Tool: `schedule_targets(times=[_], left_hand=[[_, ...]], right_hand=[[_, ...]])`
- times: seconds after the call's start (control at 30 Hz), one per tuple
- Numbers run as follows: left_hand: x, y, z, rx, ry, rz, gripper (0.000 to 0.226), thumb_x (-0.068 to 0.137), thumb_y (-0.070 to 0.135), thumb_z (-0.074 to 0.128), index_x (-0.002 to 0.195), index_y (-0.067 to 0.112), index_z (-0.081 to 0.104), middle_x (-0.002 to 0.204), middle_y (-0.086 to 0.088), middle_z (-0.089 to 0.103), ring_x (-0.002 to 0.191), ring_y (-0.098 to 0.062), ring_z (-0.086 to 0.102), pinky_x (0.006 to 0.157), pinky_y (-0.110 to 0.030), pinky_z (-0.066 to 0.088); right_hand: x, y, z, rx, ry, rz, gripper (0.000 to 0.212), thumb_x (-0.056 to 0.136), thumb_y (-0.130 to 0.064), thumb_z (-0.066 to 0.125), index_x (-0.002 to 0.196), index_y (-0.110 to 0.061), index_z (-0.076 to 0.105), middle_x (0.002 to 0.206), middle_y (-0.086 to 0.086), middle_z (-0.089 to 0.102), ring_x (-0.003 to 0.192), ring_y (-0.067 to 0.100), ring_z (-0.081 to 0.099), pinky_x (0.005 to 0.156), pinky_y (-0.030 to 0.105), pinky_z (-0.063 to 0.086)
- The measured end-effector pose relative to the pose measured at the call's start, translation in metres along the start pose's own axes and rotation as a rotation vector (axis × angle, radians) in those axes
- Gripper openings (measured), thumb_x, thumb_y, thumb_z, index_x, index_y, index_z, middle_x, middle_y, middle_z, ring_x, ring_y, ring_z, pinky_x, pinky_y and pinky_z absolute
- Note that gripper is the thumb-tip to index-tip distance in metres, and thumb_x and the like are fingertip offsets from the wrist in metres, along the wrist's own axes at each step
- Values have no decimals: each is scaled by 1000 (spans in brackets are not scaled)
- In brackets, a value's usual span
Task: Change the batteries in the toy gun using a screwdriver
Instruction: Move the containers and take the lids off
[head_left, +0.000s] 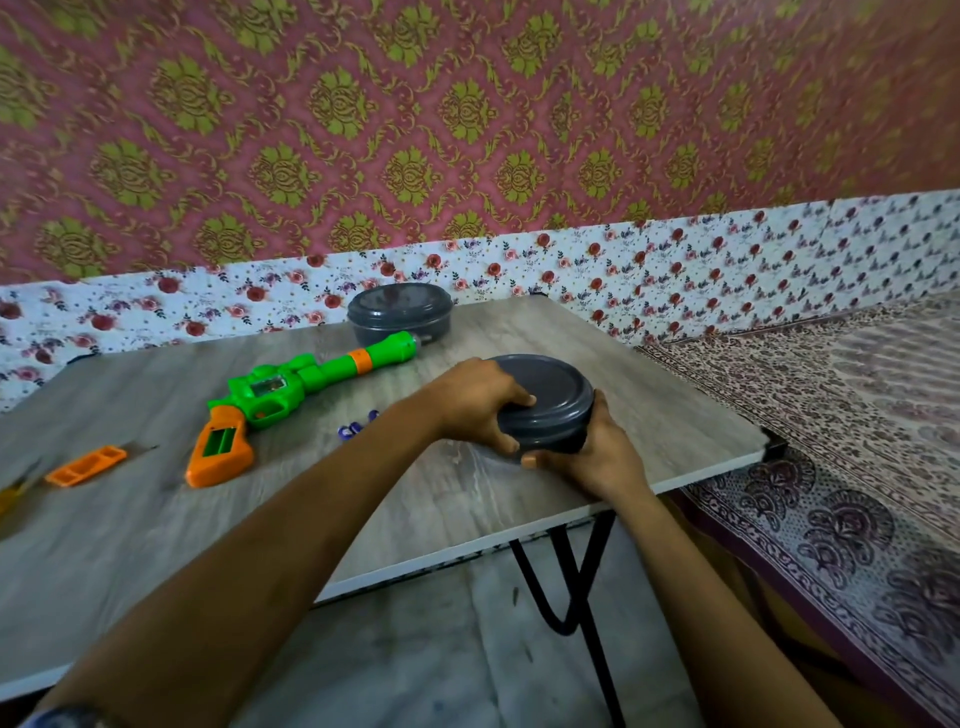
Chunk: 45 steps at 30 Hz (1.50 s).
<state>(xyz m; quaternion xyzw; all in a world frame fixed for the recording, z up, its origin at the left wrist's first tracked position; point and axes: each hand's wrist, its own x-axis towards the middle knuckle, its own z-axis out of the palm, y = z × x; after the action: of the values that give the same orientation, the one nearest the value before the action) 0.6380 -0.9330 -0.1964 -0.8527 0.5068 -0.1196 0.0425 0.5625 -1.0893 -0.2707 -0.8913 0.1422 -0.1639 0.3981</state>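
Grey wood-grain table (467, 525) nearest, and toward its right near corner a dark grey round container (553, 405), lid on. Clamped on that container from both sides: left hand (478, 402) curled over the near-left rim with fingertips on the lid, right hand (587, 457) cupped round the near-right wall. Looks like a lid about to be pried or twisted off. Contents hidden, so no telling whether stocked with fresh cells or waiting for spent ones.

Further left, close to the front edge, an orange battery cover (85, 466) lying loose, well apart from the grip. At the extreme left a blurred yellow shape (10, 493), possibly the screwdriver, too smeared to say.

Next back, toy gun (291, 400) flat on its side: green body, orange grip toward the viewer, barrel angled away to the right. Grip compartment open, green recess showing, seemingly with no cells in it. Just right of the gun, beside the left forearm, a few small blue batteries (358, 428) loose on the table. Old or new impossible to say.

Judged stage: roughly midway. Done, by the look of it: screw out, cover off, compartment emptied. Left: sort the cells through the containers, load the grip, refit the cover, drive the screw home.

Farthest back, by the floral wall trim, a second dark grey container (400, 312), closed as far as visible, just beside the muzzle. Contents unseen.
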Motion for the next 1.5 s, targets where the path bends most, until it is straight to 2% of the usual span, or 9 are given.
schedule_targets(times=[0.43, 0.6, 0.77, 0.93, 1.1, 1.2, 1.33, 1.43, 1.5], left_hand=[[20, 4, -19, 4, -35, 68, 42, 73, 48, 61, 100, 18, 72, 78, -2, 69, 63, -14, 49, 55, -23, 32], [16, -7, -30, -159, -6, 0, 51, 70, 47, 55, 105, 13, 71, 87, -6, 71, 74, -18, 60, 68, -31, 45], [21, -38, -38, -648, 378, -299, 27, 85, 16, 68, 110, 7, 69, 97, -11, 71, 87, -21, 65, 81, -35, 56], [47, -55, -21, -989, 627, -596, 31, 85, 18, 70, 112, 6, 67, 98, -5, 66, 94, -19, 62, 89, -38, 54], [74, -72, 18, -1384, 788, -938, 40, 80, 26, 74, 111, 2, 66, 105, -13, 69, 100, -27, 65, 91, -40, 54], [82, -76, 40, -1637, 846, -1072, 36, 84, 20, 71, 110, -3, 62, 105, -14, 67, 91, -26, 66, 81, -34, 56], [83, -80, 64, -1727, 773, -1151, 14, 87, 9, 66, 93, 4, 55, 98, -14, 64, 68, -19, 62, 64, -26, 58], [82, -85, 68, -1659, 657, -1168, 20, 87, 2, 63, 106, 1, 56, 95, -16, 61, 66, -19, 61, 40, -21, 52], [80, -86, 72, -1530, 574, -1195, 11, 85, -2, 63, 95, -4, 57, 80, -14, 60, 54, -16, 60, 36, -21, 48]], right_hand=[[5, 13, -13, 47, -101, -44, 116, 54, -37, 86, 144, -21, 15, 131, 7, 55, 117, 28, 54, 97, 40, 46], [3, 13, -12, -10, -87, -57, 117, 55, -45, 84, 145, -21, 13, 138, 5, 50, 121, 26, 51, 95, 36, 43], [0, 12, -12, -31, -101, -47, 130, 57, -55, 78, 148, -20, -7, 155, 3, 23, 139, 24, 31, 109, 42, 31], [-1, 12, -12, -38, -95, -72, 124, 60, -61, 73, 148, -23, -6, 155, 1, 25, 137, 24, 34, 108, 41, 32], [2, 15, -6, -131, -35, -92, 124, 58, -71, 67, 149, -23, -1, 152, 0, 32, 134, 22, 40, 104, 40, 38], [3, 16, -4, -156, -8, -100, 125, 56, -74, 65, 149, -23, 0, 152, 0, 32, 133, 20, 41, 103, 38, 39], [5, 17, -3, -172, -4, -106, 124, 56, -77, 63, 149, -23, 0, 151, 1, 33, 131, 21, 43, 102, 38, 40], [6, 18, -2, -178, 5, -115, 123, 56, -79, 61, 149, -25, 1, 149, 0, 37, 128, 19, 46, 99, 37, 43], [7, 17, -2, -181, 7, -114, 124, 54, -82, 59, 148, -26, 1, 148, -2, 38, 127, 19, 47, 98, 37, 44]])
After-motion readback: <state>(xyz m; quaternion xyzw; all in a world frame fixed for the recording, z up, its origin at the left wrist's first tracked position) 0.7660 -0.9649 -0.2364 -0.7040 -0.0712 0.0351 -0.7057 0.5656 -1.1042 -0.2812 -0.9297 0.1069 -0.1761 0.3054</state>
